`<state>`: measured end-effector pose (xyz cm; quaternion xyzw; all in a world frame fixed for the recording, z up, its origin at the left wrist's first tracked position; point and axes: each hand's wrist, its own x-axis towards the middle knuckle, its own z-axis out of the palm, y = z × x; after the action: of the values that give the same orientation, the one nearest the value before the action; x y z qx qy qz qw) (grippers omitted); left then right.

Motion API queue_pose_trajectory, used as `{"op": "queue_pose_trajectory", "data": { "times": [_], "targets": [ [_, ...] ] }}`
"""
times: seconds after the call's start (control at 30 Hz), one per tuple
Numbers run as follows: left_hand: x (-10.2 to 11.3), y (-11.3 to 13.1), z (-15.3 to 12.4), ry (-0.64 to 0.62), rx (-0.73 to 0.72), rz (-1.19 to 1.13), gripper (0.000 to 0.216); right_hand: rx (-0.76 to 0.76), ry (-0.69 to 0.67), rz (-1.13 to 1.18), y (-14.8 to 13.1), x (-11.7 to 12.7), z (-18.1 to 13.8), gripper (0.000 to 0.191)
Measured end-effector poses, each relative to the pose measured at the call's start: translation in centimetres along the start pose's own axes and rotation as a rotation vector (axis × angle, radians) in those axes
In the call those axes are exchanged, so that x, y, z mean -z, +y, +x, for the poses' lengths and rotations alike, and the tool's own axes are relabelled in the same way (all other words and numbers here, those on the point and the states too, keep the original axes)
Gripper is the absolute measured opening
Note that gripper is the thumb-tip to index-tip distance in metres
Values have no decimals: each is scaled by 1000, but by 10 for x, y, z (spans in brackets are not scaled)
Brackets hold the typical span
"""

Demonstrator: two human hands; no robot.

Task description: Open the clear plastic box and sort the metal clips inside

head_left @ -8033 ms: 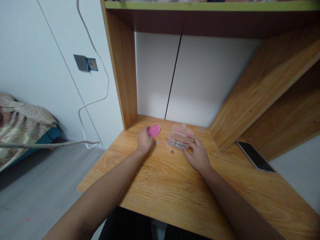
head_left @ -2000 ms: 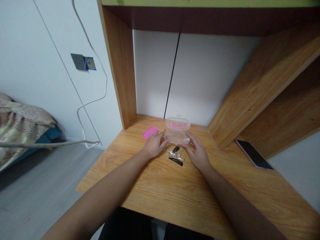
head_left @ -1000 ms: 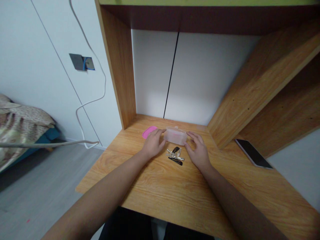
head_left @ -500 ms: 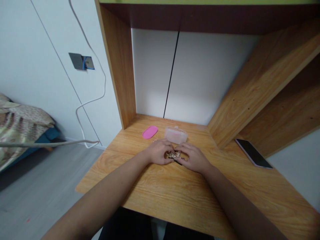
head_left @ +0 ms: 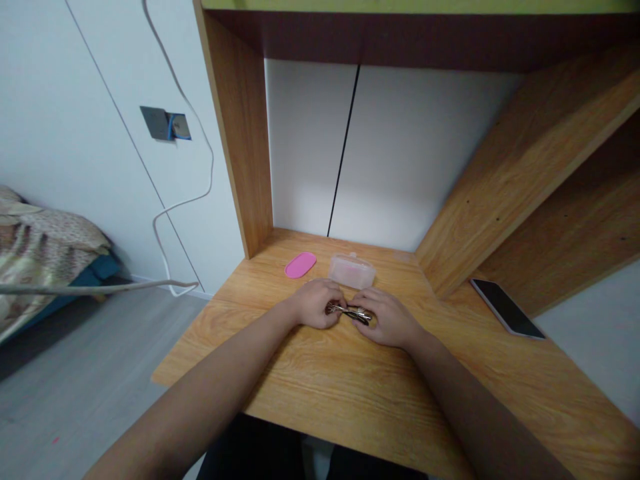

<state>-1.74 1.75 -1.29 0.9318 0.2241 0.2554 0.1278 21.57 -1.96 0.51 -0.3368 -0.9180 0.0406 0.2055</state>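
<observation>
Close together over the desk, both my hands have their fingers curled round a small bundle of slim, shiny metal pieces, some dark; their exact kind is too small to tell. The bundle's left end is in my left hand, whose fingers are bent around it. My right hand grips the other end between thumb and fingers. Just behind my hands stands a clear plastic box with something pinkish showing inside. A flat pink oval piece lies to the box's left.
A wooden desk carries everything, with side panels and an overhead shelf around it. On the right lies a dark-screened phone or tablet. A white cable hangs along the left wall near an opened socket.
The metal pieces, spread between my hands before, now lie gathered in a tighter line. My fingers have shifted slightly; the box and the pink piece stay in place.
</observation>
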Motion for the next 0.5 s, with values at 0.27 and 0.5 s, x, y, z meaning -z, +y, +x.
{"op": "queue_pose_trajectory", "data": {
  "times": [0.27,0.5],
  "targets": [
    [3,3,0,10,44,-2,31,-8,35,-58,7,-5,-3,28],
    [4,7,0,26,80,59,28,-14,-20,-51,6,-1,-3,26]
  ]
}}
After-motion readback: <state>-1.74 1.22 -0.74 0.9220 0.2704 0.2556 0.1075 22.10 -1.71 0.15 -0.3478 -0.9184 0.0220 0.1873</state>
